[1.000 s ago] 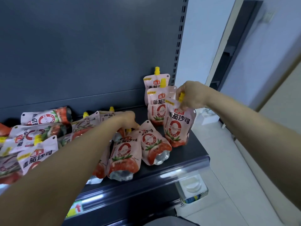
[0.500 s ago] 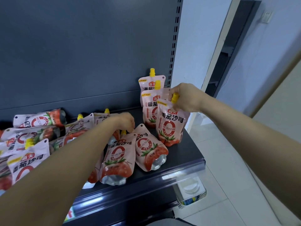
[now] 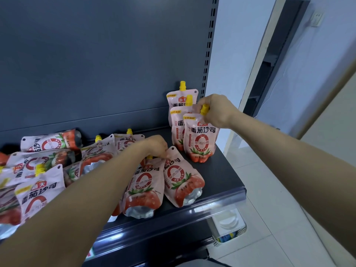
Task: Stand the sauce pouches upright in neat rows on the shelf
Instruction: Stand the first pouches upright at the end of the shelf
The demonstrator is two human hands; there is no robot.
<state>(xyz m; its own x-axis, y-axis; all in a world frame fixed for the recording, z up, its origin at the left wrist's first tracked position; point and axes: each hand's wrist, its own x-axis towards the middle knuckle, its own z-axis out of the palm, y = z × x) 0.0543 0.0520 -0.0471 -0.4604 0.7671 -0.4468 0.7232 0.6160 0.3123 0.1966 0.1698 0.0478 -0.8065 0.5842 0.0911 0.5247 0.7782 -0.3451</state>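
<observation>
Three pink tomato-sauce pouches with yellow caps stand upright one behind another at the right end of the dark shelf [image 3: 221, 176]. My right hand [image 3: 215, 110] grips the yellow cap of the front standing pouch [image 3: 200, 139], whose base rests on the shelf. My left hand [image 3: 157, 146] is closed around the cap end of a flat-lying pouch [image 3: 142, 187]. Another lying pouch [image 3: 182, 180] is beside it on the right. Several more pouches [image 3: 48, 166] lie jumbled across the left of the shelf, partly hidden by my left forearm.
The grey back panel [image 3: 96, 64] rises behind the shelf, with a slotted upright [image 3: 209, 45] at its right edge. The shelf's front lip [image 3: 212, 207] runs below the pouches. Right of the shelf is tiled floor [image 3: 269, 199] and a doorway [image 3: 273, 60].
My right hand has set the front pouch down upright in front of the two standing ones and keeps hold of its cap. My left hand stays on the lying pouch's cap.
</observation>
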